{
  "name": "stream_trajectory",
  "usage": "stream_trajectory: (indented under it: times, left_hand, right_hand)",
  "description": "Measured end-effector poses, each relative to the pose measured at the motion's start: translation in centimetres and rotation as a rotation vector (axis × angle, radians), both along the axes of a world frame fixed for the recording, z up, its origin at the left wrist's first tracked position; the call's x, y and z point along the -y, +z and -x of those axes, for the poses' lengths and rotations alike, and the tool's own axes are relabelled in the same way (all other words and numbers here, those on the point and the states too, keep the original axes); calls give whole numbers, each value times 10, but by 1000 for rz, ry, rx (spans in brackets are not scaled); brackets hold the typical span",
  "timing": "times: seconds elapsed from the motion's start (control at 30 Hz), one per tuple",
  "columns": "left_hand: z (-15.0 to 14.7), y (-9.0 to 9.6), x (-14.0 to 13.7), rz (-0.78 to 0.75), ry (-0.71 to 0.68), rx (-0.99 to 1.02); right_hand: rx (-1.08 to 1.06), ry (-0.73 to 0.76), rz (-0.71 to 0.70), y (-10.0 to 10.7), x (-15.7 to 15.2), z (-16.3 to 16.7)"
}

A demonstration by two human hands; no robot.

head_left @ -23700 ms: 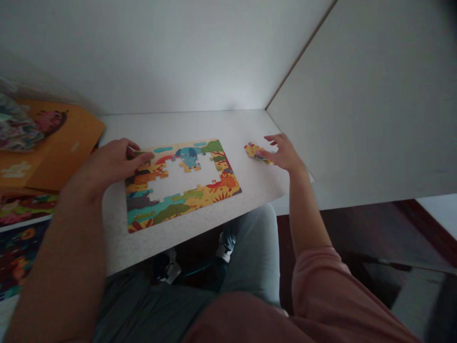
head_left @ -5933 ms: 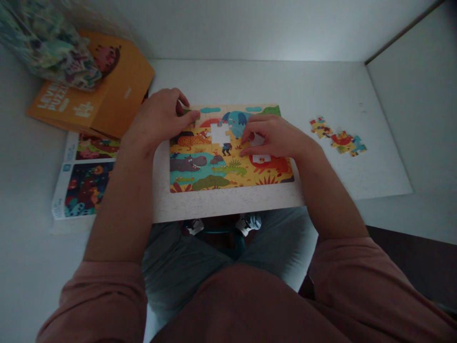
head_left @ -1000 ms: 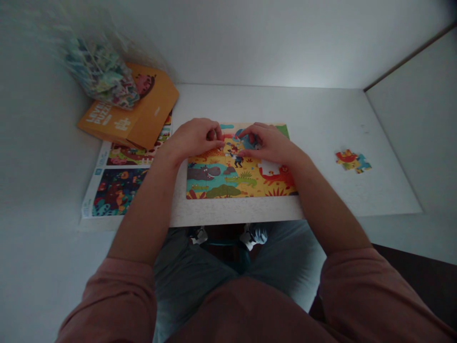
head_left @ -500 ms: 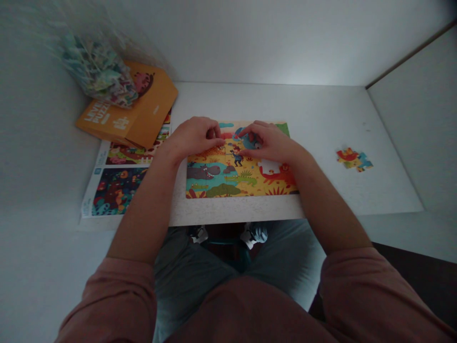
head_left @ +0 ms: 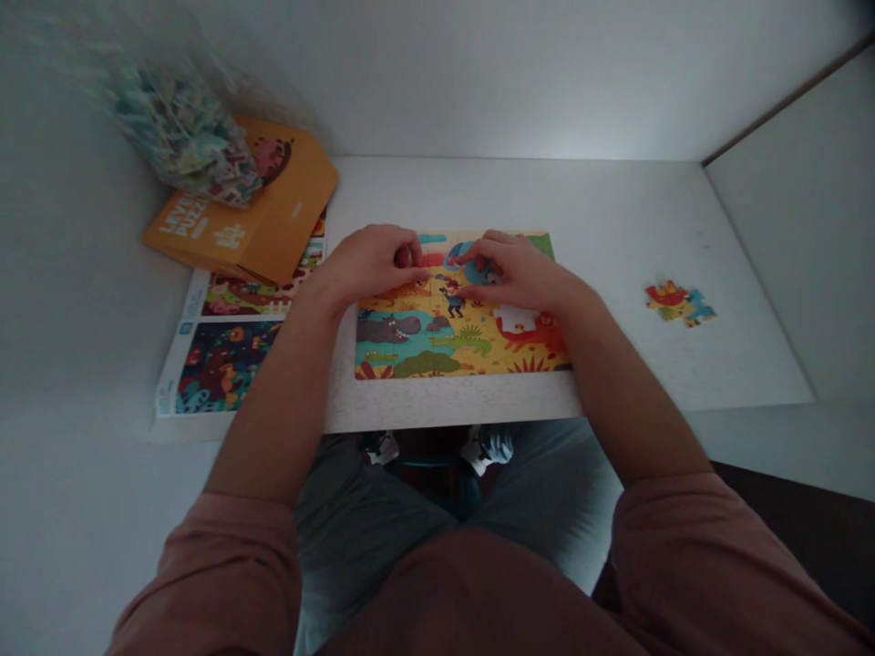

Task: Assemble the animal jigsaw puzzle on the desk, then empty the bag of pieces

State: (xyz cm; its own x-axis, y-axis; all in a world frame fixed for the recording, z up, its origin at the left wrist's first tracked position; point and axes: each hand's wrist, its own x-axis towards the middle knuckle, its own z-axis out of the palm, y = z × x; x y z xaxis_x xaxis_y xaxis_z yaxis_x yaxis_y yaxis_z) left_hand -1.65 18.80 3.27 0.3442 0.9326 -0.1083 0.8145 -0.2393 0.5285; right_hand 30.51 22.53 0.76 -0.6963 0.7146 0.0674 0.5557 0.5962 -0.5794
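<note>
A colourful animal jigsaw puzzle (head_left: 437, 351) lies joined together near the table's front edge. White table shows through a gap in it above the red lion on the right. My left hand (head_left: 375, 260) rests on the puzzle's upper left, fingers curled and thumb apart, holding nothing visible. Over the upper right, by the blue elephant, my right hand (head_left: 516, 269) touches the picture with thumb and forefinger spread. Parts of the puzzle's top are hidden under both hands. Off to the right lie a few loose puzzle pieces (head_left: 680, 302), bunched together.
At the left, an orange puzzle box (head_left: 273, 223) lies on printed picture sheets (head_left: 229, 364). A clear bag of puzzle pieces (head_left: 198, 137) leans on the box. Walls border the white table (head_left: 615, 210) at the back and right.
Both hands stay in nearly the same place on the puzzle. The view has shifted very slightly; nothing has been picked up or let go.
</note>
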Motion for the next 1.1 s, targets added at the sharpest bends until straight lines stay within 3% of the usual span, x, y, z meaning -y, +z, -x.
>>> stream_trajectory:
  times: [0.6,0.77,0.9,1.03,1.1]
  left_hand:
    - [-2,-4,-1,8,19,17]
    - [-1,-9,-3,30,40,91]
    - [0,-10,-4,37,55,112]
    - [-4,-5,-4,25,64,77]
    - [-5,-1,-4,14,59,48]
  right_hand:
    - [62,23,-49,2,3,3]
    - [-3,-88,-109,9,1,-4]
    - [-300,-309,-181,20,-6,-42]
    - [-584,-613,-377,22,6,-124]
    - [-566,-722,-392,15,24,-171]
